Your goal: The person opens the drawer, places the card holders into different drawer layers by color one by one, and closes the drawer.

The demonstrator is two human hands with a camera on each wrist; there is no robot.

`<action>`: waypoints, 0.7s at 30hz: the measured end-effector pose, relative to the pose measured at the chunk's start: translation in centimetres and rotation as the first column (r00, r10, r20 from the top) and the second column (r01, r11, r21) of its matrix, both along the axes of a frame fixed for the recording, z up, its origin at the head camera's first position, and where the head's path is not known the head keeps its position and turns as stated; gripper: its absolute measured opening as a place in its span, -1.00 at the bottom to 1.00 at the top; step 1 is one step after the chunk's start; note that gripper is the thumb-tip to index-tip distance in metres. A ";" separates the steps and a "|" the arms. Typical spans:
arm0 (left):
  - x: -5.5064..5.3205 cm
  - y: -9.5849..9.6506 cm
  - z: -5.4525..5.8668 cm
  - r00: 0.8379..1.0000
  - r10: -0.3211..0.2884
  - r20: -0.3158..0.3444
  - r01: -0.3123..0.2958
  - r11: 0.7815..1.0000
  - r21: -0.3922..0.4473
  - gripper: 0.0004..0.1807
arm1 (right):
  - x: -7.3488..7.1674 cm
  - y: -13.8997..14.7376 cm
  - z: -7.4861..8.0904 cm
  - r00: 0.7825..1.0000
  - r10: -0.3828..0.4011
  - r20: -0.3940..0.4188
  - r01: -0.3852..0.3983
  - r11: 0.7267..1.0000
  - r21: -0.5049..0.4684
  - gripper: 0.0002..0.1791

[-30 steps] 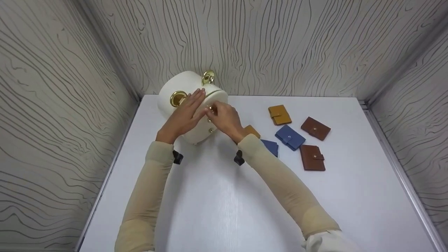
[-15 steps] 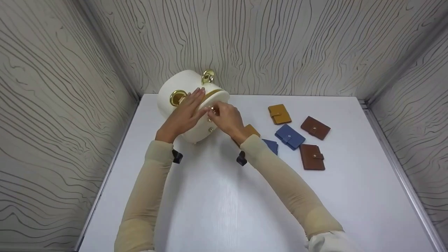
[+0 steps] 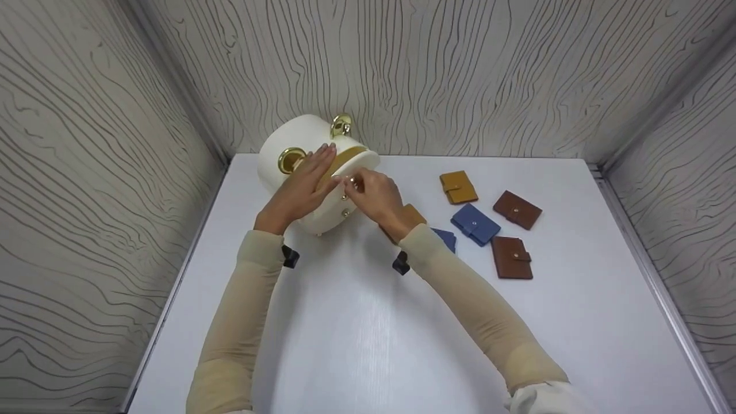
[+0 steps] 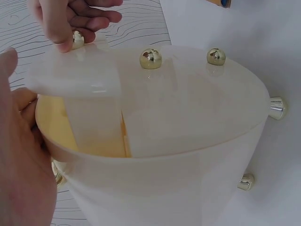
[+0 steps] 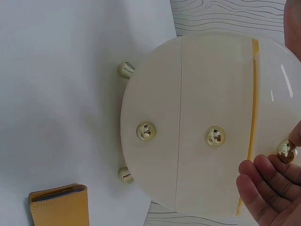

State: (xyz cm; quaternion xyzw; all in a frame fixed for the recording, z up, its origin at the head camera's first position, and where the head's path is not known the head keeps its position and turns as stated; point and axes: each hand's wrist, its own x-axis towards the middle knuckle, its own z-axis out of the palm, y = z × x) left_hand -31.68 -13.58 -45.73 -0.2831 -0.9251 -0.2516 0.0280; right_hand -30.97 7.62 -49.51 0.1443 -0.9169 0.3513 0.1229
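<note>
A white, rounded drawer box (image 3: 299, 131) with gold trim and small gold feet stands at the back left of the table. My left hand (image 3: 299, 192) lies on its upper side with extended fingers. With thumb and fingers my right hand (image 3: 374, 195) pinches the top gold knob (image 5: 286, 150). The top drawer (image 4: 80, 75) sticks partly out of the box, showing a yellow interior behind its front. Below it, the middle knob (image 5: 215, 136) and bottom knob (image 5: 146, 131) sit on drawer fronts flush with the box.
Right of the box lie small snap wallets: a mustard one (image 3: 458, 187), a blue one (image 3: 476, 225), and two brown ones, one farther back (image 3: 517, 210), one nearer (image 3: 512, 257). Another mustard wallet (image 3: 414, 214) and blue wallet (image 3: 445, 240) are partly hidden by the right arm.
The right hand has moved slightly right and toward me, drawing the top drawer out; the yellow gap behind its front has widened. The left hand has stayed on the box.
</note>
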 end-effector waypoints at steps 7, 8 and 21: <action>0.2 0.0 0.2 1.000 -0.001 0.006 0.001 1.000 -0.004 -0.19 | 0.3 0.3 -0.1 1.000 -0.010 -0.001 0.010 1.000 -0.015 -0.69; 0.2 0.0 0.2 1.000 -0.004 0.003 0.004 1.000 -0.003 -0.18 | 0.3 0.3 -0.1 1.000 -0.009 -0.005 0.009 1.000 -0.016 -0.70; 0.1 -0.1 0.0 1.000 -0.009 -0.006 0.009 1.000 -0.022 -0.18 | 1.6 1.3 0.1 0.993 0.035 0.108 -0.028 0.997 -0.068 -0.68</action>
